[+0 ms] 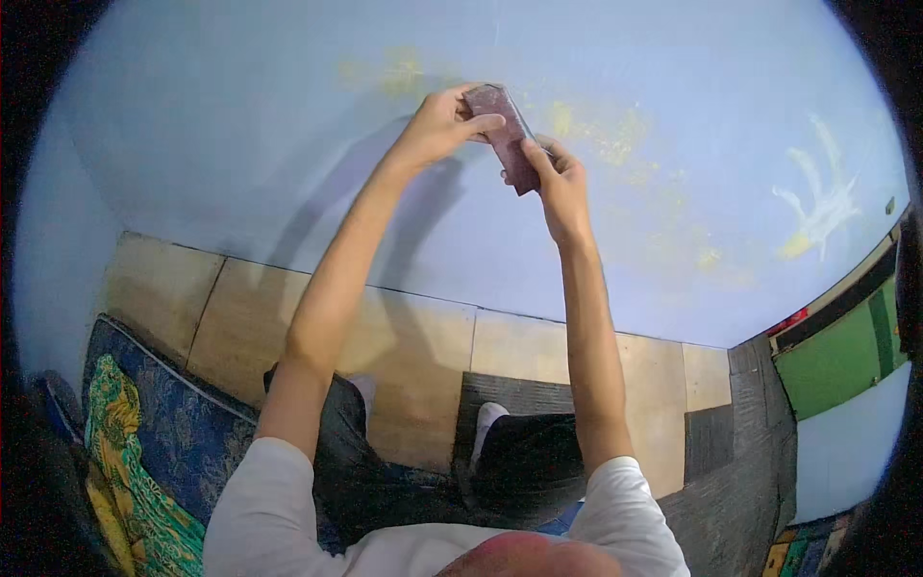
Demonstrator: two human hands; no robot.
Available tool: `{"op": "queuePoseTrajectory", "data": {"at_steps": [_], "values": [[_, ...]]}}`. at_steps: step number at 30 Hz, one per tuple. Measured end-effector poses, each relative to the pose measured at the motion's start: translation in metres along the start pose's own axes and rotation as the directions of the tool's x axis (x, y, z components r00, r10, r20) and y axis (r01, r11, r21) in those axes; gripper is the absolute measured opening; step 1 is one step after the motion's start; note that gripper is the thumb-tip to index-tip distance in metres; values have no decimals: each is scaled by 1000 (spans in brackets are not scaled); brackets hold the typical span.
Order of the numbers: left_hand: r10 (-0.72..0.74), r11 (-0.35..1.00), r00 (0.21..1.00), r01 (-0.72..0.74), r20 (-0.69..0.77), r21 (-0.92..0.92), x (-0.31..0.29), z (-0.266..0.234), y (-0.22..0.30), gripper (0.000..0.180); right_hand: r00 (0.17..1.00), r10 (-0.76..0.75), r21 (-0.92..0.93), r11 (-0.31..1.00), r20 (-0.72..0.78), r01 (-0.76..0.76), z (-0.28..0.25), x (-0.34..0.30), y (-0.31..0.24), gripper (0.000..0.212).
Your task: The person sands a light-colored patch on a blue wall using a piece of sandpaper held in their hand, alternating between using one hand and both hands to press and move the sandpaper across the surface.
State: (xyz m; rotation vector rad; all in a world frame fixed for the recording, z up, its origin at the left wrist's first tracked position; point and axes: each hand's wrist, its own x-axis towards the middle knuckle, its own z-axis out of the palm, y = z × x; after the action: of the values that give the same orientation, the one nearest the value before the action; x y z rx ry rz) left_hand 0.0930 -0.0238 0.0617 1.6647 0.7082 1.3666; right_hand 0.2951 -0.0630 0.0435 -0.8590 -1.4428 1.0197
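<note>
Both my hands hold a reddish-brown, flat rectangular piece that looks like folded sandpaper, raised in front of a pale blue wall. My left hand grips its upper left part, thumb lying across the face and fingers behind. On the lower right edge, my right hand pinches it with the thumb in front; most of its fingers are hidden behind the piece. The sandpaper is tilted, its top leaning left. Yellowish patches mark the wall behind, and a white smeared patch shows farther right.
Beige tiles and dark grey floor pieces lie below the wall, around my feet. At the left is a dark blue patterned mattress or cushion with a green and yellow cloth. A green and white panel stands at the right.
</note>
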Motion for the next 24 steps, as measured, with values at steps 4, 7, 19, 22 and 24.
{"op": "queuePoseTrajectory", "data": {"at_steps": [4, 7, 19, 22, 24], "values": [[-94, 976, 995, 84, -42, -200, -5, 6, -3, 68, 999, -2, 102, 995, 39, -2, -3, 2, 3, 28], [-228, 902, 973, 199, -33, -382, -1, 15, 0, 71, 975, -183, -198, 968, -127, 155, 1, 1, 11, 20], [29, 993, 977, -52, -211, -104, -19, 31, 26, 33, 943, -332, 207, 921, -31, 331, -22, -17, -23, 39], [174, 970, 980, -187, -96, -154, -14, 29, 21, 28, 941, -334, 66, 942, 59, 330, -32, -17, -35, 41], [247, 955, 967, -254, -64, -154, -14, 30, 15, 36, 908, -418, -9, 908, -13, 418, -30, -18, -35, 39]]}}
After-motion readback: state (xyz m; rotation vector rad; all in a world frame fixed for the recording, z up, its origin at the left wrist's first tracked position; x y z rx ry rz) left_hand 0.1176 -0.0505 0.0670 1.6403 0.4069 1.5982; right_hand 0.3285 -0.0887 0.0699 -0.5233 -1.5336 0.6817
